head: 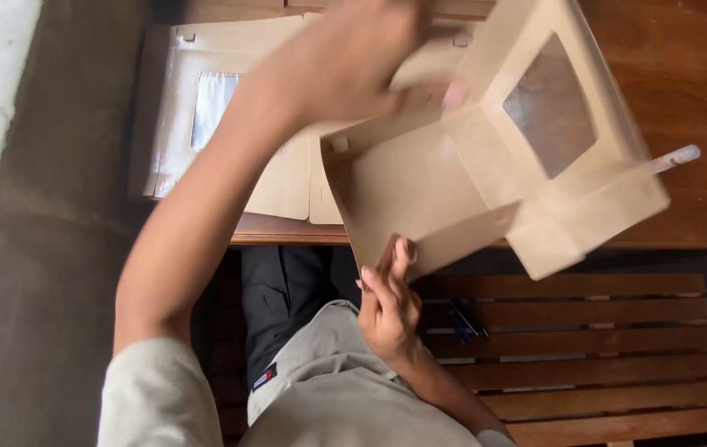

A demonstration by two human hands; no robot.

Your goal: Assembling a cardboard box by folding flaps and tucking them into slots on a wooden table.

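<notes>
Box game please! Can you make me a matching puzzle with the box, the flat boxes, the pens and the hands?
Things:
1. box
2. flat boxes
3. pens
4. left hand
5. right hand

Places:
A. lying on the wooden bench
B. on the box's upper side
C. held up in both hands
D. stacked on the table
E. at the box's lower edge

Pairs: 1-C, 2-D, 3-A, 4-B, 5-E

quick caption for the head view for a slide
Left hand and right hand fold a windowed kraft box above a stack of flat boxes on a wooden table.
</notes>
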